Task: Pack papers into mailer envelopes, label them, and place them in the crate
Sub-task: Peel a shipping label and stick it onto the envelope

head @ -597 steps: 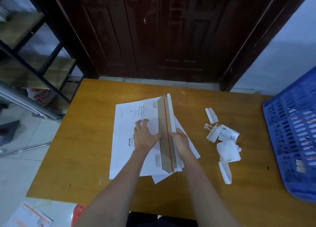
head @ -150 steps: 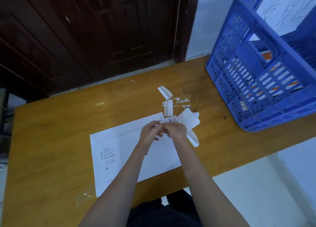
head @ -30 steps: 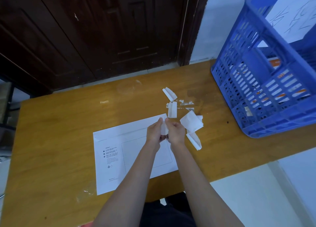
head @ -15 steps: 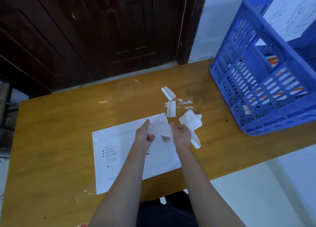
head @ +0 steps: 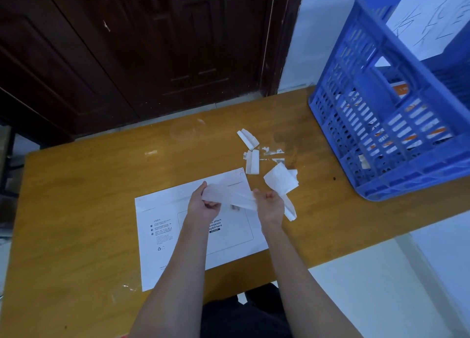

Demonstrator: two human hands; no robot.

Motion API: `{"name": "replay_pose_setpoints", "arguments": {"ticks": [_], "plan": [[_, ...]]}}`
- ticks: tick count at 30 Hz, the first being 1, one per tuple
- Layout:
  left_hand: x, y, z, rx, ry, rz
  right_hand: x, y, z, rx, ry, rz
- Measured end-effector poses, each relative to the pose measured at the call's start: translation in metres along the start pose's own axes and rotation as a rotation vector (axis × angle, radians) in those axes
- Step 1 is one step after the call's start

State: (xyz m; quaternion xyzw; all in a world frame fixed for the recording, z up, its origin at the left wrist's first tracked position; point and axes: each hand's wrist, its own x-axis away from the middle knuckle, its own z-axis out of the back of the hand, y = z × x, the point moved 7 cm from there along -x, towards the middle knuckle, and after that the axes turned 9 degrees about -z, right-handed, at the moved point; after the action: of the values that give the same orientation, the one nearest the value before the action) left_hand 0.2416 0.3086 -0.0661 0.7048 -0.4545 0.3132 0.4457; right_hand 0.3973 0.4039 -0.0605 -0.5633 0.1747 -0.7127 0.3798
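Two hands stretch one label [head: 229, 196] between them at centre frame: my left hand [head: 204, 206] pinches its left end, my right hand [head: 270, 205] its right, keeping it taut and clear above the mailer [head: 162, 225] lying flat on the table [head: 76, 197] below. The crate [head: 381, 124] waits at upper right, scraps [head: 279, 180] beside it.

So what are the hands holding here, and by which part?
A thin white label strip, stretched above the white mailer envelope: the left hand pinches its left end, the right hand its right end.
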Motion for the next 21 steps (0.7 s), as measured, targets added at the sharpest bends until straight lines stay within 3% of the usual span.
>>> {"name": "replay_pose_setpoints", "arguments": {"ticks": [14, 21], "plan": [[-0.008, 0.010, -0.023, 0.095, -0.082, -0.018, 0.002, 0.001, 0.016, -0.100, 0.092, 0.047], [-0.008, 0.019, -0.018, 0.182, -0.126, -0.056, -0.001, 0.005, 0.012, -0.080, 0.059, 0.046]]}}
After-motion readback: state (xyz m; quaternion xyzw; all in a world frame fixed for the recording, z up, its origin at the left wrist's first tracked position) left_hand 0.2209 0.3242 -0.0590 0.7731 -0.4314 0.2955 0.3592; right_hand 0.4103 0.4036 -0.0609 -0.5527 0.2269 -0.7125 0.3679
